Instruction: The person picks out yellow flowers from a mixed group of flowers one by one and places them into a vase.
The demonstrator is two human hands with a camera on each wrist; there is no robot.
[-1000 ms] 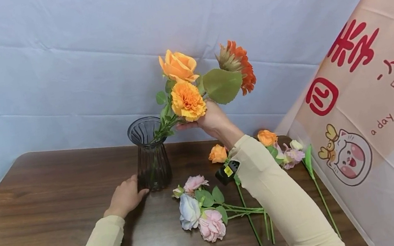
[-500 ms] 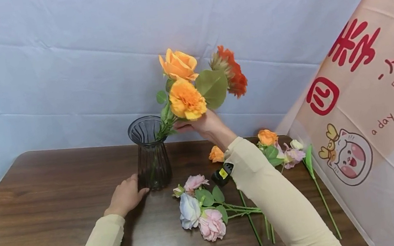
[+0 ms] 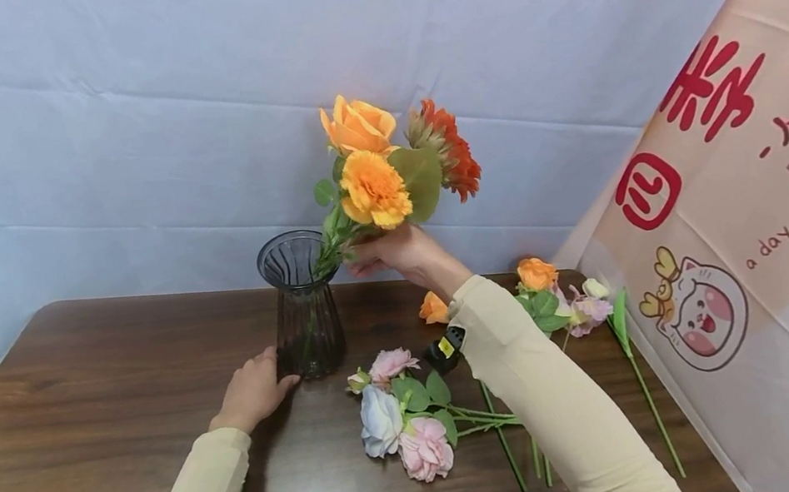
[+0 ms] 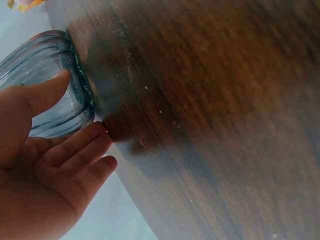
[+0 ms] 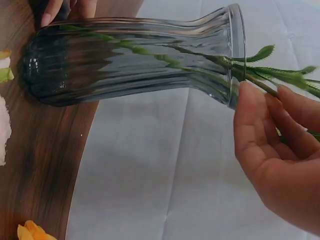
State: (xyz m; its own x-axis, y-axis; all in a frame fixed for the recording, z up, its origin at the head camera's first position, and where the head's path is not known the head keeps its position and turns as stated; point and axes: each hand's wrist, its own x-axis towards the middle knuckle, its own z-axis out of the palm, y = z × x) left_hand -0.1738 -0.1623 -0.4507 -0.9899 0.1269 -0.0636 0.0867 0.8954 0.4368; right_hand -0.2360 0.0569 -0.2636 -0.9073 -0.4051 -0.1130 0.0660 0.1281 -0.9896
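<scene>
A ribbed, smoky glass vase (image 3: 307, 325) stands upright on the table. My left hand (image 3: 252, 392) holds its base; in the left wrist view the thumb lies along the glass (image 4: 55, 112) and the fingers are on its other side. At the vase mouth my right hand (image 3: 407, 257) pinches a flower stem (image 5: 262, 86) between thumb and fingers, and stems run down inside the glass. Above the hand are an orange rose (image 3: 357, 125), a yellow-orange carnation (image 3: 375, 190) and a red-orange flower (image 3: 455, 149) with a broad green leaf (image 3: 419, 182).
Pink and pale-blue flowers (image 3: 381, 420) lie on the table (image 3: 119, 385) in front of the vase. More flowers, among them an orange rose (image 3: 536, 274) and a white tulip (image 3: 595, 289), lie at the right edge. Pale cloth (image 3: 198, 139) hangs behind.
The red-orange flower and its leaf have moved left and slightly down toward the other blooms, with my right hand shifting a little left. My left hand and the vase have stayed put.
</scene>
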